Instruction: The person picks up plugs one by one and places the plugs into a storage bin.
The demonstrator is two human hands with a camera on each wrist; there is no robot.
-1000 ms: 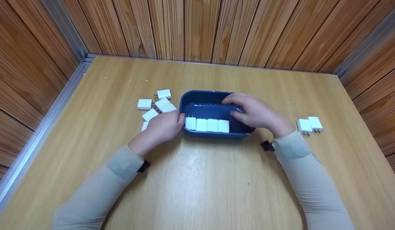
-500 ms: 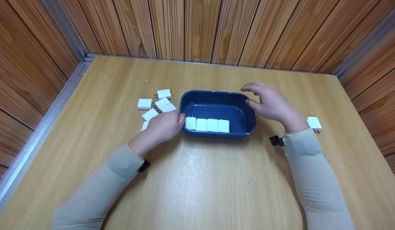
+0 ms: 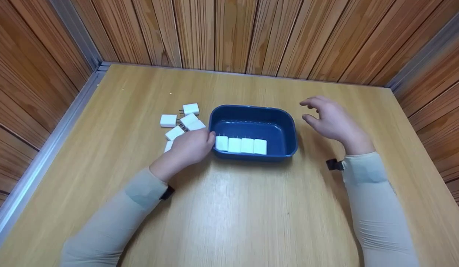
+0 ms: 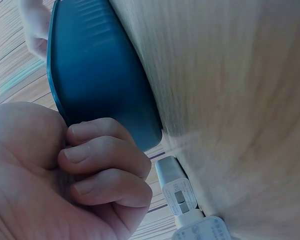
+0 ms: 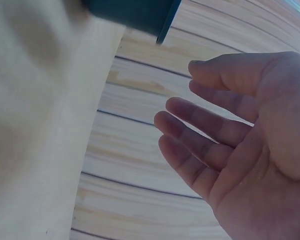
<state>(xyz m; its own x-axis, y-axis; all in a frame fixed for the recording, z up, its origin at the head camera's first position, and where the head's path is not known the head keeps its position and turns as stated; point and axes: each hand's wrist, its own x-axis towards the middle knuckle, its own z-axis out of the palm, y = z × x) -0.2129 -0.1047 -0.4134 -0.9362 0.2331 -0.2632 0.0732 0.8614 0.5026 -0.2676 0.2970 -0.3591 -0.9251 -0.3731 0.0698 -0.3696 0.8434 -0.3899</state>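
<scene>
A dark blue plastic bin (image 3: 251, 128) stands on the table. Along its near wall several white charger plugs (image 3: 241, 145) are lined up from the left end, prongs pointing to the far side. My left hand (image 3: 188, 147) holds the bin by its left end; the left wrist view shows curled fingers (image 4: 105, 152) against the blue wall, with the thumb at the rim out of sight. My right hand (image 3: 332, 120) hovers to the right of the bin, apart from it and holding nothing. Its fingers (image 5: 205, 120) are spread and slightly bent.
Left of the bin lies a loose group of white charger plugs (image 3: 168, 120), partly covered by my left hand. Wood-panelled walls (image 3: 233, 33) and a metal frame strip (image 3: 40, 163) bound the table (image 3: 244, 207).
My right hand has moved right, out of the bin and past its right rim. The plugs on the right are now hidden by that arm. My left hand and the bin stay put.
</scene>
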